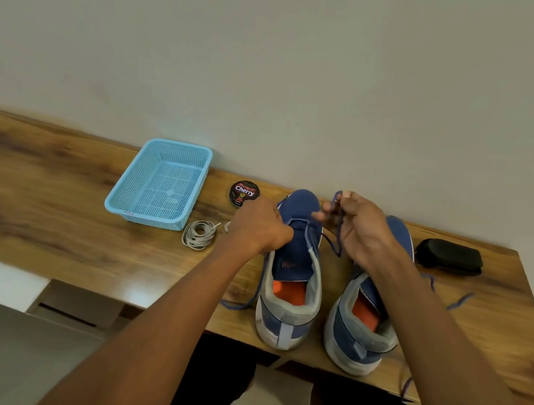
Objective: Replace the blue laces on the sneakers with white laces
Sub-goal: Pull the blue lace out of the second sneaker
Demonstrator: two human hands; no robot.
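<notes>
A light-blue plastic basket (161, 183) is seen at the left of a wooden table (45, 183) set against a pale wall. Just in front of the basket's right corner, a coil of white laces (198, 235) lies flat on the table, and a round tin of shoe polish (244, 193) stands a little behind it, near the wall.

The left hand (261, 226) is pressed against the left side of the left sneaker (292, 272), fingers curled at the eyelet row; whether the lace or only the upper is gripped there cannot be told. A blue lace (339, 230) is drawn up from that sneaker and is pinched between the thumb and fingers of the right hand (359, 228), which is raised above the gap between the two shoes. One loose end of the lace trails off the table's front edge beside the left sneaker.

The right sneaker (360, 333) stands just beside the first, heel toward the camera, partly covered by the right forearm. Another blue lace end (459, 301) lies on the table to its right. A black object (449, 256) rests at the far right, near the wall.
</notes>
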